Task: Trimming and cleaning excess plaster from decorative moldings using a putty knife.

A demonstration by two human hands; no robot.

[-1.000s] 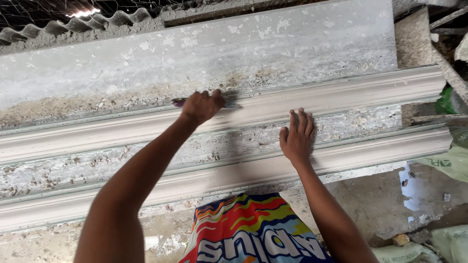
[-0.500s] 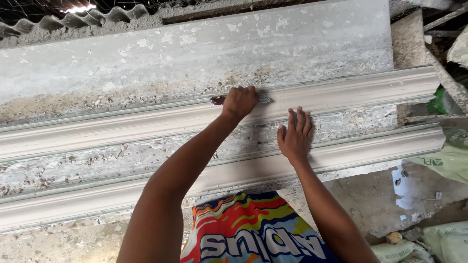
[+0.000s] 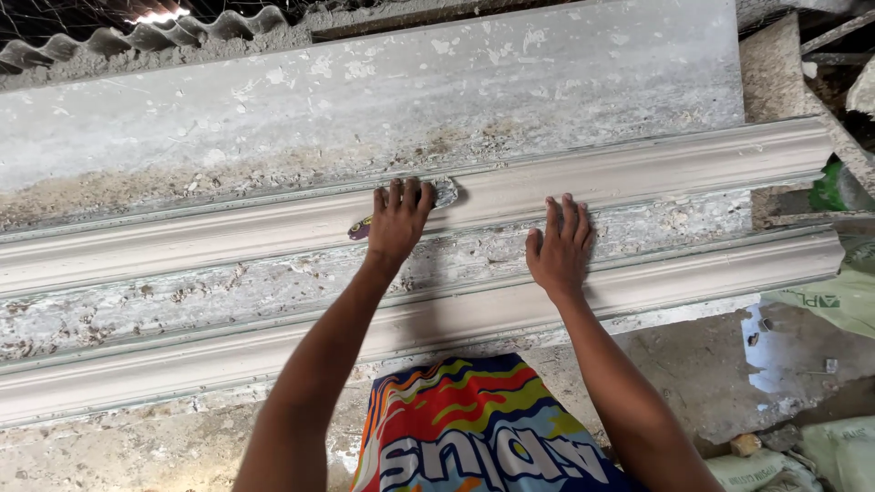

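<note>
Scraper (image 3: 444, 192) gripped by left hand (image 3: 398, 221) on upper moulding (image 3: 638, 173); right hand (image 3: 559, 249) spread flat, approx mid-length, right stretch unworked.

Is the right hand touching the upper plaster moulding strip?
Apart. In the head view the right hand lies flat on the rough bench surface, just below the upper moulding strip.
</note>
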